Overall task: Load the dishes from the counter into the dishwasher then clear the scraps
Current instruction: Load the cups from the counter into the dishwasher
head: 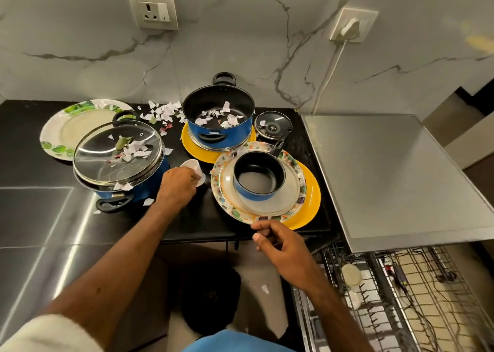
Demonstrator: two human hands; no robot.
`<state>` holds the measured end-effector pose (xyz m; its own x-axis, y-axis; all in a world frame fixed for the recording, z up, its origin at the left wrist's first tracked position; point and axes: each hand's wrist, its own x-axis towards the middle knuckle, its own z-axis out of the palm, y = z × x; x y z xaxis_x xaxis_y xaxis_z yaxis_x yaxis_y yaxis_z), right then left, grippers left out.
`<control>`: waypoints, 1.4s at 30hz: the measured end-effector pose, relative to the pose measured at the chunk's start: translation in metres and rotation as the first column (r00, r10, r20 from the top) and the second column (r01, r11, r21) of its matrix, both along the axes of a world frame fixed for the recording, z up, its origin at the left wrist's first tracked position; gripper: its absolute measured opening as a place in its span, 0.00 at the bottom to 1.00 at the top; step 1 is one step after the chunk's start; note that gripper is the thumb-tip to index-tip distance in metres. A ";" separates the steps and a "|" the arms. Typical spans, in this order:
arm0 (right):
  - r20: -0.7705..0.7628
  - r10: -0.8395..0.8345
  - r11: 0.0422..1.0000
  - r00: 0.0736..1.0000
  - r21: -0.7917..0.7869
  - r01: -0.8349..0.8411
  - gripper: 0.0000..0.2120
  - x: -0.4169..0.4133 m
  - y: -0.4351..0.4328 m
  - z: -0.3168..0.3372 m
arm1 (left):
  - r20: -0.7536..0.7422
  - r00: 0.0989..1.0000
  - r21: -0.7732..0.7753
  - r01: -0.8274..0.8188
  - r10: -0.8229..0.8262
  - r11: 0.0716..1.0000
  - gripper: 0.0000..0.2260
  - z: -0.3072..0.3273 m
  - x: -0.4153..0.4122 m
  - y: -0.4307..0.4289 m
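My left hand (177, 188) grips a small white cup (193, 167) on the black counter (32, 143). My right hand (278, 244) hovers at the near rim of a floral plate (222, 191), fingers loosely curled, holding nothing. On that plate sit a clear plate and a small blue saucepan (258, 176), with a yellow plate (311, 199) beneath. A lidded blue pot (119, 162) carries paper scraps on its glass lid. An open blue pot (218, 119) with scraps inside rests on another yellow plate (192, 148). At the lower right, the dishwasher rack (401, 298) is pulled out.
A green-leaf plate (61, 127) lies at the back left. A small glass lid (272, 125) sits behind the saucepan. Loose paper scraps (164, 112) litter the counter. The dishwasher top (387, 170) is steel. A small white bowl (351, 274) stands in the rack.
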<state>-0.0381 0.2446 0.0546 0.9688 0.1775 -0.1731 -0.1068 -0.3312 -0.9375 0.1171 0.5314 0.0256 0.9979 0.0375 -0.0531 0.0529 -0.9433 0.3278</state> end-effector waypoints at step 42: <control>-0.069 -0.524 0.835 0.849 -0.234 0.497 0.21 -0.086 -0.251 -0.107 | -0.212 0.827 -0.407 0.410 -0.521 0.816 0.26 -0.027 -0.093 -0.367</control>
